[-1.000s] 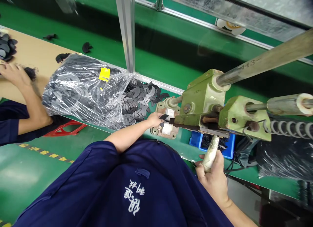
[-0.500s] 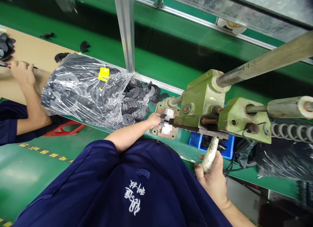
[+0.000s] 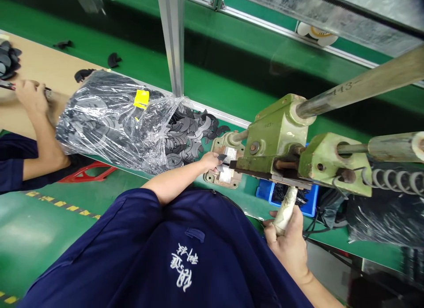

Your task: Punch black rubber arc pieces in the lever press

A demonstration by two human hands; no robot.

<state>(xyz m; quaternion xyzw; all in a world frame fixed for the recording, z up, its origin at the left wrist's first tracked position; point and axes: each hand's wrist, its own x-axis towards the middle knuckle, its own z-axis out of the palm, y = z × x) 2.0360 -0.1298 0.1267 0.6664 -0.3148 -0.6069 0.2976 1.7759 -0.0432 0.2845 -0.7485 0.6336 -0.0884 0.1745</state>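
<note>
A green hand press (image 3: 271, 131) stands in front of me, its ram over a pale metal base plate (image 3: 228, 184). My left hand (image 3: 209, 162) pinches a dark curved plastic piece (image 3: 221, 158) at the base, under the ram's tip. The fingers are closed, and part of the piece is hidden by the hand and the ram. On the right, my right hand (image 3: 289, 237) is wrapped round the press's lever handle (image 3: 285, 213), which is covered in whitish wrapping. Many similar dark curved pieces (image 3: 185, 133) lie heaped just left of the base.
A clear plastic bag (image 3: 109, 122) of dark pieces lies on the left, bearing a yellow note. Beyond it a co-worker's hand (image 3: 31, 96) holds a red-handled tool. A blue bin (image 3: 311, 202) stands behind the lever, beside another dark bag (image 3: 384, 219). An aluminium post (image 3: 172, 43) rises behind.
Both hands keep their places, the left at the base with the piece and the right on the lever. The whole view has shifted very slightly.
</note>
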